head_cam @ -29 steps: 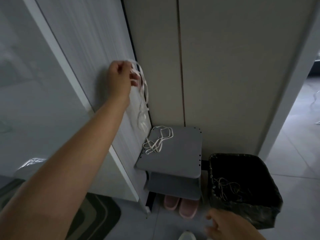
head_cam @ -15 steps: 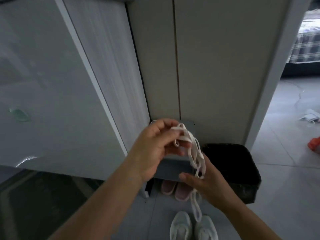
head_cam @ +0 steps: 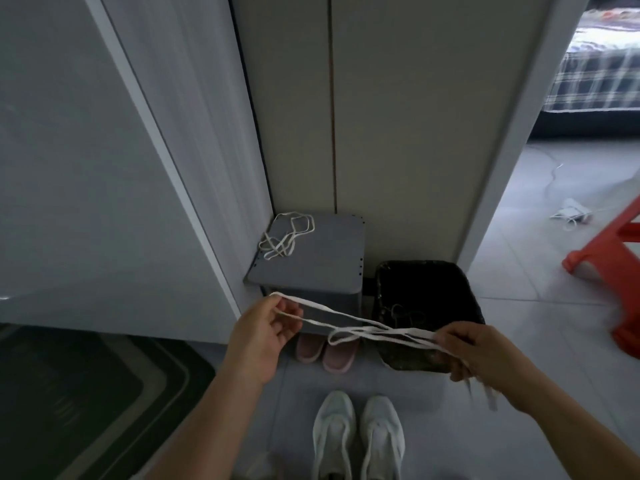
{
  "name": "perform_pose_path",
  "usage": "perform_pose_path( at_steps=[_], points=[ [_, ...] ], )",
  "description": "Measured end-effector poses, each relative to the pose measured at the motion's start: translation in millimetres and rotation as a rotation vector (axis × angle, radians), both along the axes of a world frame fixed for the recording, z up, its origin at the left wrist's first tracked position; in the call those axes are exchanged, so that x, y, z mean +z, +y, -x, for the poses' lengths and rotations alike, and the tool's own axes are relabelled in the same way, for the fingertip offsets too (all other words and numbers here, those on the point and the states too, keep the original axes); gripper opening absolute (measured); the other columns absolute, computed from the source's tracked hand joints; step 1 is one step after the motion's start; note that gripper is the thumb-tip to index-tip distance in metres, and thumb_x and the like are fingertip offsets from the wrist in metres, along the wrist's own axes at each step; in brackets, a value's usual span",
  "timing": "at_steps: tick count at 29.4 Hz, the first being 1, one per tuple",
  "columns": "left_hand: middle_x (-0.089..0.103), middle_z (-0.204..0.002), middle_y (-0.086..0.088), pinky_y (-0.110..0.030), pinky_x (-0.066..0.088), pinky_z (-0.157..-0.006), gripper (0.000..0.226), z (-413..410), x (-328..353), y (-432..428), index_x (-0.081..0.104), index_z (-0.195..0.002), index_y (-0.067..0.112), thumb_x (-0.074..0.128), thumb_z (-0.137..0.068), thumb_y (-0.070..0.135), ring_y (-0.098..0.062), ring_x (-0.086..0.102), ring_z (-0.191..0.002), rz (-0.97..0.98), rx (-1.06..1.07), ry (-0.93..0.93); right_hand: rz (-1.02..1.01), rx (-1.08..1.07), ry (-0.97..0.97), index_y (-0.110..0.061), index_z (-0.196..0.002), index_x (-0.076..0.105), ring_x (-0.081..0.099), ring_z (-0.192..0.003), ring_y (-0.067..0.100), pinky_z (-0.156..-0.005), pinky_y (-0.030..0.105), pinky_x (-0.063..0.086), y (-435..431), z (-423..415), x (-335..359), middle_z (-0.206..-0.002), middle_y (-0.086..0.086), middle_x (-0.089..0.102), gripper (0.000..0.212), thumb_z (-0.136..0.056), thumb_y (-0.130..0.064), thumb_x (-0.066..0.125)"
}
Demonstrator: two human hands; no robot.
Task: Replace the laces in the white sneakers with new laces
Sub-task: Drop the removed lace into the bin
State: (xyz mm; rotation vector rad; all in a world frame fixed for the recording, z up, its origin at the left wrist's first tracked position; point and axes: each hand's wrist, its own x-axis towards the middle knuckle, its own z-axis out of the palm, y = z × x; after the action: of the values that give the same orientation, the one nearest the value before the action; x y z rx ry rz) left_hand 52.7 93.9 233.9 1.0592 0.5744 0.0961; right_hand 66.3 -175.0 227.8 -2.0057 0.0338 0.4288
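Observation:
A white lace is stretched in loose strands between my two hands, above the floor. My left hand pinches its looped end at the left. My right hand grips the bunched strands at the right, with the lace tips hanging below it. A pair of white sneakers stands on the tiled floor below my hands, toes pointing away from me, with no laces visible in them. A second white lace lies coiled on top of the grey shoe rack.
A black-lined bin with thin dark laces inside stands right of the rack. Pink slippers sit under the rack. A white cabinet rises on the left, a dark mat lies at lower left, and an orange stool stands at right.
My hands have come down and moved apart, pulling the bunched lace out into long strands. The view has tilted down, so the sneakers show more fully.

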Motion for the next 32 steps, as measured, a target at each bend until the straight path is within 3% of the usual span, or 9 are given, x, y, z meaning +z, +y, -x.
perform_pose_path(
  at_steps=[2, 7, 14, 17, 19, 21, 24, 27, 32],
  points=[
    [0.054, -0.048, -0.003, -0.029, 0.046, -0.06, 0.029, -2, -5, 0, 0.044, -0.065, 0.011, 0.042, -0.094, 0.015, -0.014, 0.054, -0.046, 0.111, -0.02, 0.009, 0.07, 0.007, 0.04, -0.005, -0.08, 0.063, 0.057, -0.047, 0.015, -0.052, 0.026, 0.046, -8, 0, -6, -0.061, 0.005, 0.067, 0.021, -0.094, -0.013, 0.049],
    [0.027, -0.035, 0.006, -0.014, 0.017, -0.028, 0.032, -5, -9, 9, 0.037, -0.062, 0.014, 0.038, -0.093, 0.018, -0.004, 0.021, -0.026, 0.156, -0.052, -0.034, 0.214, -0.014, 0.035, -0.007, -0.078, 0.057, 0.065, -0.059, 0.02, -0.06, 0.033, 0.051, -17, -4, -19, -0.071, 0.011, 0.068, 0.019, -0.093, -0.008, 0.046],
    [0.044, -0.047, 0.002, -0.013, 0.014, -0.03, 0.027, -1, -3, 21, 0.044, -0.063, 0.011, 0.039, -0.09, 0.012, -0.004, 0.02, -0.027, -0.01, 0.037, -0.124, 0.76, 0.044, -0.053, -0.017, -0.103, 0.061, 0.06, -0.08, 0.022, -0.068, 0.029, 0.047, -33, -11, -26, -0.092, 0.007, 0.062, 0.027, -0.095, -0.015, 0.035],
    [0.051, -0.057, -0.004, -0.013, 0.014, -0.034, 0.025, 8, -3, -1, 0.059, -0.076, 0.008, 0.041, -0.092, 0.008, -0.004, 0.023, -0.029, -0.297, -0.204, -0.112, 0.991, 0.119, -0.129, -0.023, -0.123, 0.053, 0.055, -0.107, 0.025, -0.086, 0.032, 0.046, -31, -9, -23, -0.126, 0.004, 0.053, 0.033, -0.096, -0.019, 0.035],
    [0.053, -0.063, -0.005, -0.013, 0.019, -0.036, 0.025, 18, -4, -27, 0.065, -0.082, 0.011, 0.043, -0.093, 0.007, -0.002, 0.03, -0.034, -0.43, -0.445, -0.142, 0.799, 0.16, -0.326, -0.024, -0.133, 0.045, 0.047, -0.121, 0.021, -0.099, 0.031, 0.04, -21, -6, -23, -0.141, -0.001, 0.039, 0.041, -0.093, -0.019, 0.046],
    [0.055, -0.064, -0.002, -0.011, 0.026, -0.04, 0.023, 26, -7, -52, 0.067, -0.086, 0.017, 0.046, -0.094, 0.01, -0.001, 0.037, -0.041, -0.489, -0.677, -0.196, 0.367, 0.27, -0.382, -0.025, -0.134, 0.042, 0.045, -0.119, 0.005, -0.102, 0.022, 0.038, 2, 4, -13, -0.135, -0.011, 0.041, 0.05, -0.088, -0.018, 0.059],
    [0.052, -0.06, -0.001, -0.013, 0.031, -0.044, 0.016, 23, -10, -74, 0.065, -0.091, 0.017, 0.051, -0.093, 0.011, -0.004, 0.041, -0.046, -0.558, -0.829, -0.236, 0.018, 0.418, -0.236, -0.027, -0.116, 0.05, 0.055, -0.087, -0.015, -0.078, 0.005, 0.045, 31, 18, 1, -0.101, -0.02, 0.056, 0.035, -0.085, -0.018, 0.062],
    [0.048, -0.058, -0.006, -0.014, 0.028, -0.038, 0.008, 9, -10, -69, 0.06, -0.086, 0.01, 0.057, -0.088, 0.003, -0.005, 0.036, -0.038, -0.554, -0.731, -0.211, -0.056, 0.222, -0.211, -0.019, -0.086, 0.059, 0.053, -0.051, 0.0, -0.05, 0.01, 0.043, 19, 7, 8, -0.067, -0.001, 0.057, 0.008, -0.09, -0.013, 0.055],
    [0.056, -0.05, 0.003, -0.011, 0.034, -0.038, 0.013, -5, -16, -25, 0.065, -0.079, 0.013, 0.063, -0.085, 0.001, 0.0, 0.042, -0.035, -0.8, -0.672, -0.01, 0.108, -0.196, -0.15, -0.016, -0.077, 0.061, 0.045, -0.06, 0.014, -0.053, 0.024, 0.035, -38, -18, 5, -0.07, 0.003, 0.054, 0.016, -0.091, -0.017, 0.053]
  ],
)
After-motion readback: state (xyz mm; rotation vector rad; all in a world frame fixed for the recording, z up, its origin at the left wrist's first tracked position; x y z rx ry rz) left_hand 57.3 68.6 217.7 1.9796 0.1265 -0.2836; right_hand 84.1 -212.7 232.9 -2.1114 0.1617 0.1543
